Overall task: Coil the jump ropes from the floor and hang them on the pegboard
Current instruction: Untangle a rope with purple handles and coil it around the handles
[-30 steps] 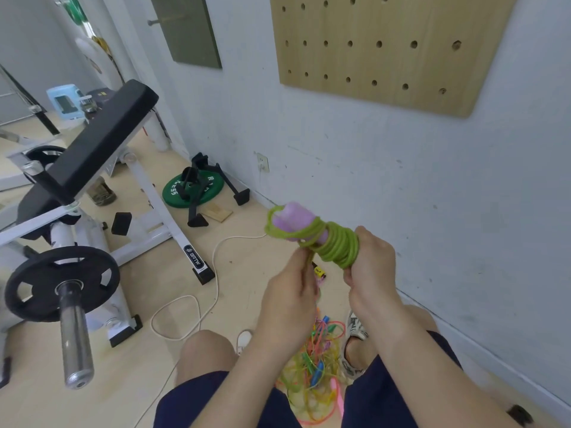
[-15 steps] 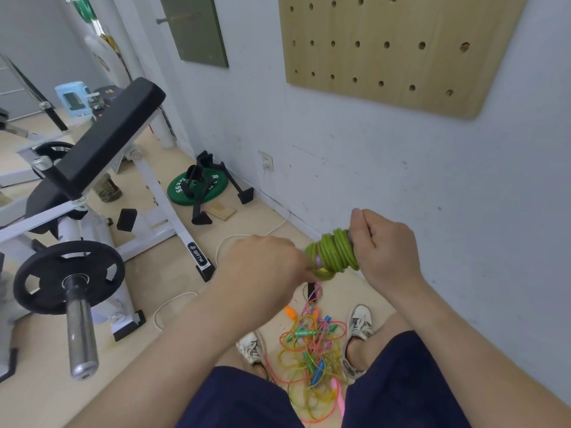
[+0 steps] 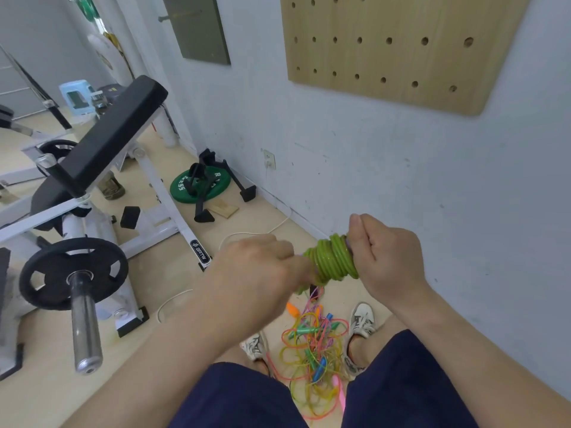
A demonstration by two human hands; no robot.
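**Item: green jump rope** [image 3: 333, 261]. Glossy plastic cord, wound in tight turns into a short, thick bundle. A sliver of lilac handle shows at the bundle's right end. Held in the air at about waist height, in front of the wall [image 3: 432, 168] and below the pegboard [image 3: 401, 60].

**Handling (judged).** Light. The cord looks springy and slick, so the turns are likely to slide and unwind once pressure comes off. Best gripped across the whole bundle, with the free end trapped under a finger, not held by a single turn. Not fragile.

**Hands.** The right hand [image 3: 386, 257] is curled round the bundle's right end, thumb uppermost. The left hand [image 3: 256, 267] is closed in a fist at the bundle's left end, where a loose green loop droops beneath. Its fingertips are hidden and the hand is blurred, so the exact pinch cannot be told.

**Remaining stock.** Loose jump ropes [image 3: 312, 344] in yellow, pink, orange and blue lie tangled on the floor [image 3: 160, 267], between the person's shoes [image 3: 363, 318].

**Destination.** The pegboard is wooden and fixed to the wall. No pegs show in the visible part.

**Surroundings.** A weight bench [image 3: 105, 143] stands well to the left.
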